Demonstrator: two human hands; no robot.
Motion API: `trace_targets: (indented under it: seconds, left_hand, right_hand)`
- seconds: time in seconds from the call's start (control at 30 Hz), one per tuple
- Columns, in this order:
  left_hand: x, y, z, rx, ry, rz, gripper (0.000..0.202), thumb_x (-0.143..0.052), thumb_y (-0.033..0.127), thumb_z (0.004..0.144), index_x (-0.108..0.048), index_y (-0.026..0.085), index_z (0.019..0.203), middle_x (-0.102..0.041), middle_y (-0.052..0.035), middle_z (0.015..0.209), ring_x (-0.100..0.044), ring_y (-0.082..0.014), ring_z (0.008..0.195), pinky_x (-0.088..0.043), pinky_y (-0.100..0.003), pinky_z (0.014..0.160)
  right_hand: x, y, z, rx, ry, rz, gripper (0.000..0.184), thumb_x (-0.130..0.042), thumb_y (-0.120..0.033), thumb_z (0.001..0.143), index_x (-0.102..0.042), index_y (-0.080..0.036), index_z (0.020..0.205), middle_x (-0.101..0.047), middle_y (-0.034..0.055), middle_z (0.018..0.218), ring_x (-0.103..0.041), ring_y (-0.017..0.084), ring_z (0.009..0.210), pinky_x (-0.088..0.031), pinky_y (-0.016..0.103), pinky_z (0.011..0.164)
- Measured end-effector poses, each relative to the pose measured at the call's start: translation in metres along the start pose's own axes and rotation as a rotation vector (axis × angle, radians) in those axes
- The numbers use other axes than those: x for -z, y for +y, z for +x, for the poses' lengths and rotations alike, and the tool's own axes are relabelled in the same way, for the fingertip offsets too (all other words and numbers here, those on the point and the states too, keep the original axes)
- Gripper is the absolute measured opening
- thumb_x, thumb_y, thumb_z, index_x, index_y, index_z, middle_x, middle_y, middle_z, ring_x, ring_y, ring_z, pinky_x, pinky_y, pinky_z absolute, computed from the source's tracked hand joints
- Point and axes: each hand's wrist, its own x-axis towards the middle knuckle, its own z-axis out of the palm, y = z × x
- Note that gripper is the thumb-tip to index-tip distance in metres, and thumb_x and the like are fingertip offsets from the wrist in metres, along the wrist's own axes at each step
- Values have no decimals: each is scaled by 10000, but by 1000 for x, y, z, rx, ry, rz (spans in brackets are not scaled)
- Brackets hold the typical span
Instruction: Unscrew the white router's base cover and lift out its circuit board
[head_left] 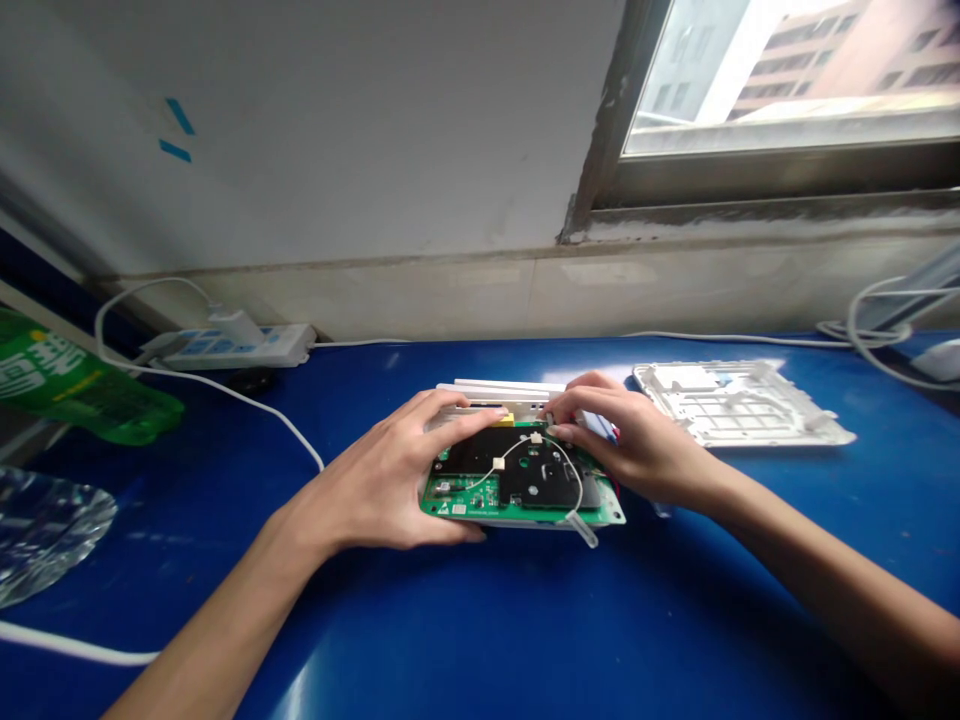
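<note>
A green circuit board (pixel 463 496) with a black plate (pixel 534 470) on it lies in a white plastic casing (pixel 499 392) on the blue table. A thin white wire (pixel 568 470) with small white clips loops across the plate. My left hand (pixel 386 470) curls over the board's left side, its fingers reaching the casing's far edge. My right hand (pixel 626 440) comes in from the right, its fingertips pinched at the board's far edge, where the wire ends. The fingers hide that end of the wire.
A white ribbed plastic housing panel (pixel 739 405) lies to the right. At the back left are a power strip (pixel 232 348) and white cables. A green bottle (pixel 67 380) lies at the left, with a clear plastic object (pixel 45 530) nearer me. A window sits above right.
</note>
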Motion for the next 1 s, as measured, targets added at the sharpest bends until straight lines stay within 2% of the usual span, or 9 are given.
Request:
trace_targets:
  seconds: [0.13,0.33,0.5,0.67,0.8,0.9,1.0]
  left_hand:
    - [2,-1,-1,0,5,17,1029,-934,495,750,-411,356,1626,-484,-128,1582,-480,-376,1475,-467,-558,1203]
    - [2,-1,-2,21,31,-12,1054,-945,523,724,-415,357,1620,-488,-137,1557,-523,-380,1427,-509,-547,1164]
    - [4,0,-3,78,70,-61,1097,-964,470,690,-393,369,1621,-457,-128,1540,-489,-379,1432,-512,-542,1159]
    - [11,5,-3,114,144,-144,1127,-977,385,681,-376,391,1634,-466,-92,1527,-542,-333,1371,-550,-469,1125]
    - [12,2,-3,87,224,-216,1079,-978,319,701,-413,404,1615,-451,-83,1559,-553,-327,1384,-559,-444,1130]
    - [7,-2,-2,93,263,-394,992,-959,272,742,-457,412,1586,-416,-88,1624,-578,-325,1390,-603,-422,1086]
    - [2,-2,2,130,298,-676,1057,-968,285,742,-392,398,1621,-356,-118,1708,-654,-332,1331,-654,-417,1009]
  right_hand:
    - [-4,1,1,88,46,-1,60,-609,-228,1020,-662,-235,992,-762,80,1011,-705,246,945,-574,419,851]
    - [-6,-2,0,202,144,-14,77,-611,-181,1019,-636,-246,987,-779,86,1044,-721,240,971,-591,394,830]
    - [-9,-3,0,222,207,-19,66,-619,-183,1022,-639,-246,1016,-774,96,1076,-734,231,978,-615,388,838]
    - [-11,1,-1,134,186,67,21,-628,-240,1031,-624,-242,1051,-754,111,1211,-746,229,1051,-632,399,891]
    - [-11,0,-3,-57,112,465,299,-715,-323,990,-594,-268,1257,-732,79,1205,-764,216,993,-663,404,876]
    - [-10,-4,-2,-155,133,668,307,-791,-339,933,-635,-264,1187,-724,56,1160,-776,210,934,-686,370,795]
    - [-11,-7,-1,-219,212,704,286,-842,-348,887,-672,-256,1098,-748,50,1116,-780,208,893,-690,351,759]
